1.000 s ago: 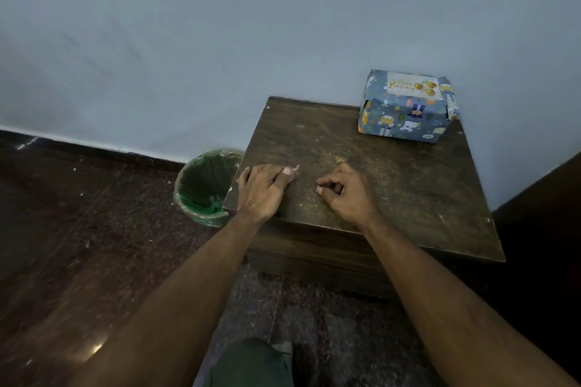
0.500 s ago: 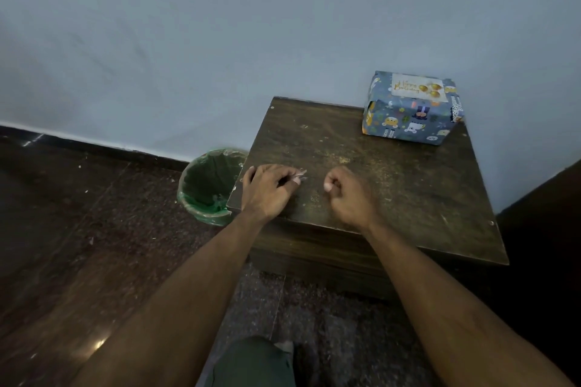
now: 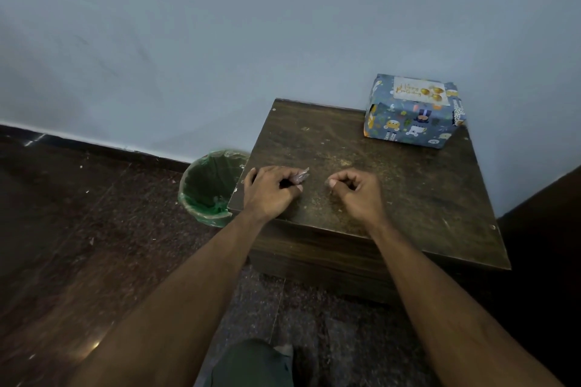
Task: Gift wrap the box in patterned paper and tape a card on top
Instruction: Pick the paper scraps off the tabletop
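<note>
The box (image 3: 412, 122), wrapped in blue patterned paper, stands at the far right corner of the dark wooden table (image 3: 424, 198). A white birthday card (image 3: 418, 93) lies flat on its top. My left hand (image 3: 270, 192) rests near the table's front left corner and pinches a small crumpled scrap of clear tape (image 3: 300, 176) between its fingers. My right hand (image 3: 355, 195) rests on the table a little to the right, its fingers curled with thumb against forefinger; I cannot see anything in it. Both hands are well apart from the box.
A small bin with a green liner (image 3: 210, 188) stands on the floor against the table's left side. A pale wall rises right behind the table. Dark stone floor spreads to the left, and my knee (image 3: 251, 364) shows at the bottom.
My right hand has shifted slightly to the right, away from my left hand. My left hand has curled more tightly around the tape scrap. The box has not moved.
</note>
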